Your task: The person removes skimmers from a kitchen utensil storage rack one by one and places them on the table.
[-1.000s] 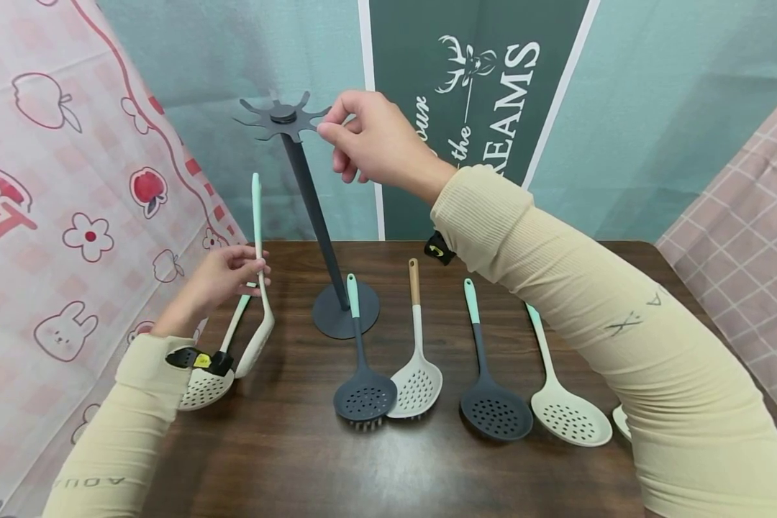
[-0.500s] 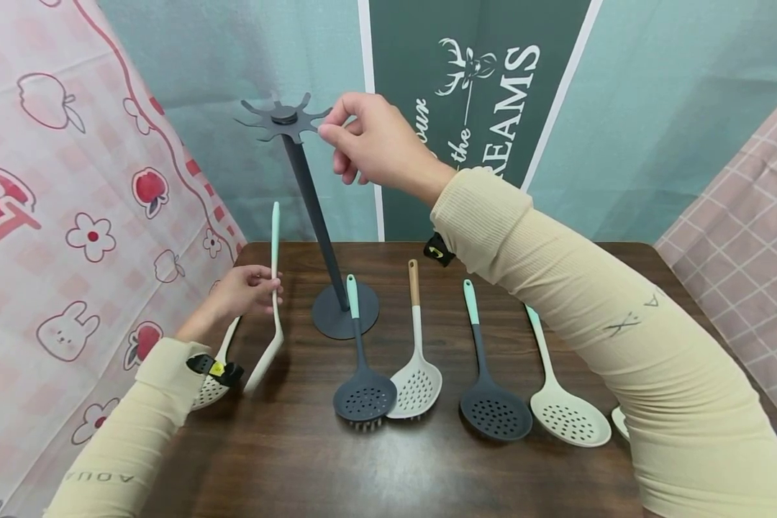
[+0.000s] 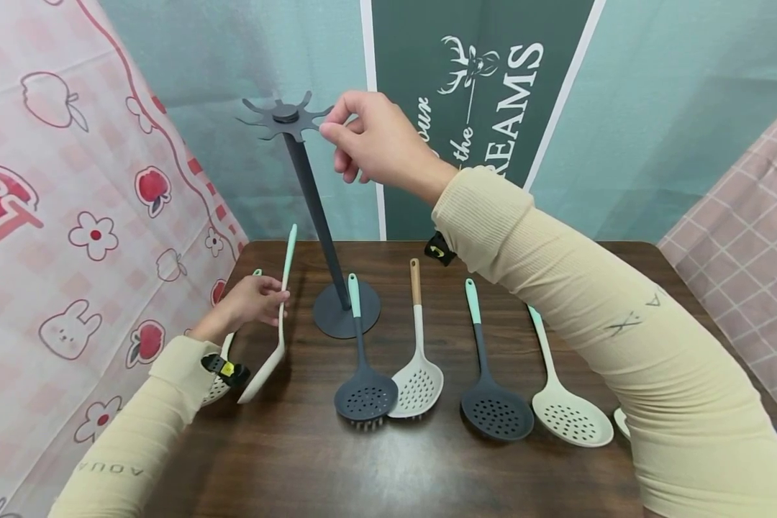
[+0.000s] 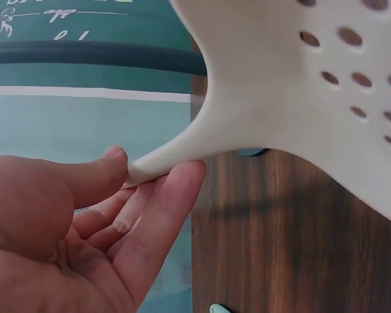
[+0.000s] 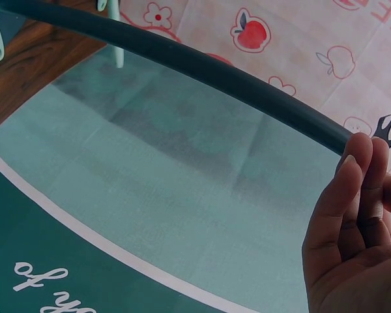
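In the head view my left hand (image 3: 252, 301) holds a white skimmer (image 3: 262, 371) by its stem, with the mint handle end pointing up and the head tilted down left. The left wrist view shows the thumb and fingers pinching the stem just beside the perforated skimmer head (image 4: 260, 85). My right hand (image 3: 378, 140) pinches one hook at the top of a dark grey utensil stand (image 3: 314, 201). In the right wrist view the stand's pole (image 5: 182, 62) runs up to the right hand (image 5: 352, 228); the pinched hook is hidden by the fingers.
Another white skimmer (image 3: 216, 390) lies partly behind the left wrist. On the table (image 3: 427, 467) lie a dark skimmer (image 3: 365, 396), a wooden-handled white one (image 3: 421, 385) touching it, another dark one (image 3: 497, 410) and a white one (image 3: 571, 416). The right sleeve covers one more.
My left hand has moved right and lower with the skimmer, whose handle end now leans to the right. The right hand stays on the stand's hook.
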Demonstrator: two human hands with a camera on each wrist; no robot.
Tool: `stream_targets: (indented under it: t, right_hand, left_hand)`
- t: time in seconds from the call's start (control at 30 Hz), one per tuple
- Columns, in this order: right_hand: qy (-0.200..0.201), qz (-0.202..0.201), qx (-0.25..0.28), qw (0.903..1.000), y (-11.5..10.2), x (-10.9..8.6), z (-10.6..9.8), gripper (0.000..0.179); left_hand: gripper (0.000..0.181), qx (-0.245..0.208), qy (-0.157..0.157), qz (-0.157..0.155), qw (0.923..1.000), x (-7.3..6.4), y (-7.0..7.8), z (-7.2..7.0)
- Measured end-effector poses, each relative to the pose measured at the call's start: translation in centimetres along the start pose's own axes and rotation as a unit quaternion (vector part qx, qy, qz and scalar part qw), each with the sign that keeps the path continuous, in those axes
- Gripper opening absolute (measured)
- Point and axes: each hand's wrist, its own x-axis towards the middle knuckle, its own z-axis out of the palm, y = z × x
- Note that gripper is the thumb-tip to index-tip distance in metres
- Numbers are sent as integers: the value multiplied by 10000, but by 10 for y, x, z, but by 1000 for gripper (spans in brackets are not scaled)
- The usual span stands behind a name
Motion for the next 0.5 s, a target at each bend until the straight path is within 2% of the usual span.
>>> stream_targets:
  t: [0.3, 0.5]
  right_hand:
    - [-1, 70, 84, 9999, 2, 0, 2, 12]
    - [28, -19, 18, 10000, 2, -1, 1, 13]
  left_hand:
    - [29, 355, -163, -280, 9988, 3, -10, 9]
    - [27, 502, -228, -532, 9971, 6, -18, 14]
